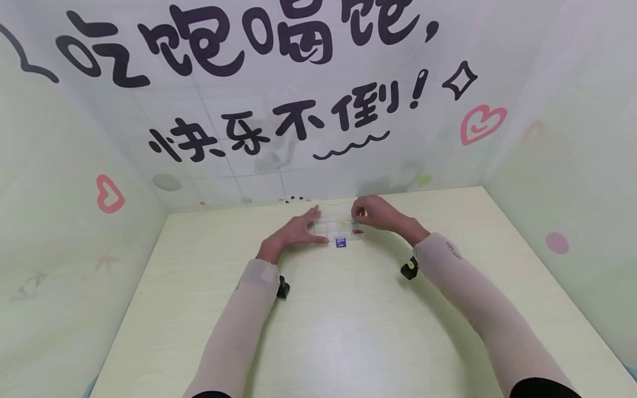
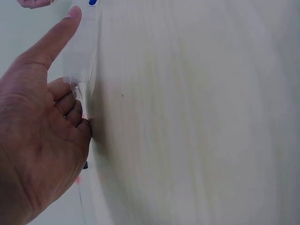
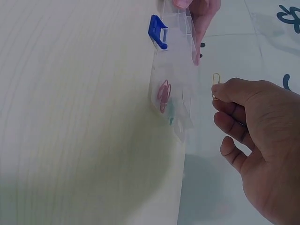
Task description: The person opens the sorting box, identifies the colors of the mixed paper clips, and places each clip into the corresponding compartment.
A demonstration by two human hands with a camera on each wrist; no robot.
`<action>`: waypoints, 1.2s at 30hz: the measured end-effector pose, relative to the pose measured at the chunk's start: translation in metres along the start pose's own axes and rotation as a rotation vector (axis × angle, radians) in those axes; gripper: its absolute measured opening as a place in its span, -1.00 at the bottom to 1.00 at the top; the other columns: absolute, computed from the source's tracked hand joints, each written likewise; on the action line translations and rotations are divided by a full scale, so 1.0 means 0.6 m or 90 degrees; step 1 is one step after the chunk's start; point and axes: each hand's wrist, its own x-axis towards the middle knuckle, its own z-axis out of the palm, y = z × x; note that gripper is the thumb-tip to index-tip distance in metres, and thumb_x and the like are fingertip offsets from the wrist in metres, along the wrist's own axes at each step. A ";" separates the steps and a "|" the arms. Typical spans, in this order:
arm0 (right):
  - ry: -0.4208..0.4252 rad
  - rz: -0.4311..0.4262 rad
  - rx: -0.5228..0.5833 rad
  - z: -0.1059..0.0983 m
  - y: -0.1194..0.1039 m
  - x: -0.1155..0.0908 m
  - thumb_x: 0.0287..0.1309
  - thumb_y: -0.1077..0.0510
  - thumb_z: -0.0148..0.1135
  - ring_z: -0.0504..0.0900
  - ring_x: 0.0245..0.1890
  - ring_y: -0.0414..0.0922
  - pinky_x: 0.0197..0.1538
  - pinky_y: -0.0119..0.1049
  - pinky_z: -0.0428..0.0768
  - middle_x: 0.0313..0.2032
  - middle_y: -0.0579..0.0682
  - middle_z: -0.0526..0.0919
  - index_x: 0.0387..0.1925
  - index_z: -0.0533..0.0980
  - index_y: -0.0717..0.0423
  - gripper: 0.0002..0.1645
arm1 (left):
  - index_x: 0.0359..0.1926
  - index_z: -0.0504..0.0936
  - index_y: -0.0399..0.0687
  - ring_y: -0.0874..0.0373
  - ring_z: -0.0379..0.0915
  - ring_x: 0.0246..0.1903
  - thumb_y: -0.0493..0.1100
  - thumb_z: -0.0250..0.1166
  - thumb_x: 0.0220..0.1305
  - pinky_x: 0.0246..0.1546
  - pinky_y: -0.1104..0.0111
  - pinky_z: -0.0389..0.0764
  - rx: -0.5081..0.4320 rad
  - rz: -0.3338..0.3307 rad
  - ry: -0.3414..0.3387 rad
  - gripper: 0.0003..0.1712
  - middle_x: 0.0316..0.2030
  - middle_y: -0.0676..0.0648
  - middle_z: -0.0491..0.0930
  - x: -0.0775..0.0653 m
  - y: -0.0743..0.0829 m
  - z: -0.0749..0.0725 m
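Observation:
A clear plastic compartment box (image 1: 321,228) with a blue latch (image 1: 340,242) sits at the table's far edge, its lid (image 1: 334,212) raised at the back. My left hand (image 1: 297,229) holds the box's left end, thumb along the front and fingers at the back. My right hand (image 3: 267,126) pinches a yellow paper clip (image 3: 216,79) between thumb and index finger, above the box's right end. Red paper clips (image 3: 164,95) lie in the right front compartment. Beside them is something green (image 3: 170,112), its kind unclear.
The pale wooden table (image 1: 338,320) meets a printed wall sheet (image 1: 249,99) right behind the box. Sheets also hang at the left (image 1: 74,232) and right (image 1: 557,199). Black wrist mounts (image 1: 410,268) sit under the sleeved forearms.

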 end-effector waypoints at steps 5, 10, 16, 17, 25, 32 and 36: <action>-0.004 0.010 0.009 0.015 -0.008 0.014 0.29 0.39 0.32 0.61 -0.26 -0.10 -0.04 -0.15 0.69 -0.30 -0.01 0.71 -0.30 0.66 0.17 -0.90 | 0.70 -0.02 -0.14 -0.07 -0.26 0.68 0.28 0.47 0.29 0.67 0.04 -0.07 0.002 0.003 0.000 0.26 0.72 -0.07 -0.19 -0.001 -0.002 -0.001; -0.008 0.031 0.021 0.030 -0.012 0.020 0.28 0.40 0.28 0.59 -0.27 -0.11 -0.05 -0.18 0.67 -0.29 -0.01 0.71 -0.27 0.67 0.14 -0.86 | 0.70 -0.02 -0.13 -0.06 -0.25 0.68 0.28 0.48 0.28 0.67 0.04 -0.07 -0.004 -0.002 0.002 0.26 0.71 -0.06 -0.18 -0.002 -0.001 0.000; -0.019 0.052 0.004 0.036 -0.012 0.017 0.35 0.28 0.37 0.70 -0.20 -0.07 0.00 -0.12 0.71 -0.16 0.07 0.77 -0.08 0.71 0.23 -0.84 | 0.70 -0.01 -0.16 -0.07 -0.26 0.68 0.28 0.48 0.28 0.67 0.03 -0.08 -0.012 0.006 0.000 0.26 0.71 -0.08 -0.18 -0.003 0.000 0.001; -0.017 0.050 -0.003 0.035 -0.012 0.015 0.35 0.27 0.37 0.71 -0.17 -0.05 0.03 -0.11 0.71 -0.14 0.08 0.77 -0.07 0.71 0.23 -0.83 | 0.70 -0.01 -0.16 -0.08 -0.26 0.68 0.28 0.48 0.28 0.67 0.03 -0.07 -0.011 0.007 0.000 0.26 0.71 -0.09 -0.17 -0.003 0.000 0.001; -0.007 0.034 -0.022 0.016 -0.012 -0.008 0.32 0.25 0.41 0.71 -0.08 0.01 0.10 -0.04 0.70 -0.11 0.10 0.78 -0.05 0.72 0.25 -0.79 | 0.70 -0.01 -0.16 -0.06 -0.26 0.68 0.26 0.49 0.28 0.67 0.06 -0.08 -0.010 0.006 -0.001 0.25 0.71 -0.08 -0.18 -0.002 0.000 0.000; 0.000 -0.002 -0.055 -0.007 -0.006 -0.033 0.31 0.28 0.42 0.72 -0.08 0.09 0.06 -0.01 0.70 -0.12 0.14 0.77 -0.06 0.71 0.28 -0.79 | 0.69 0.00 -0.16 -0.08 -0.27 0.68 0.24 0.49 0.28 0.67 0.05 -0.10 -0.001 0.009 0.001 0.24 0.71 -0.09 -0.18 -0.001 0.000 -0.001; 0.002 -0.003 -0.058 -0.020 0.001 -0.052 0.31 0.27 0.42 0.71 -0.09 0.09 0.04 0.00 0.70 -0.12 0.13 0.77 -0.04 0.71 0.30 -0.77 | 0.69 -0.01 -0.17 -0.07 -0.28 0.69 0.23 0.50 0.28 0.67 0.05 -0.11 -0.007 0.010 -0.001 0.25 0.71 -0.09 -0.19 -0.002 0.000 -0.002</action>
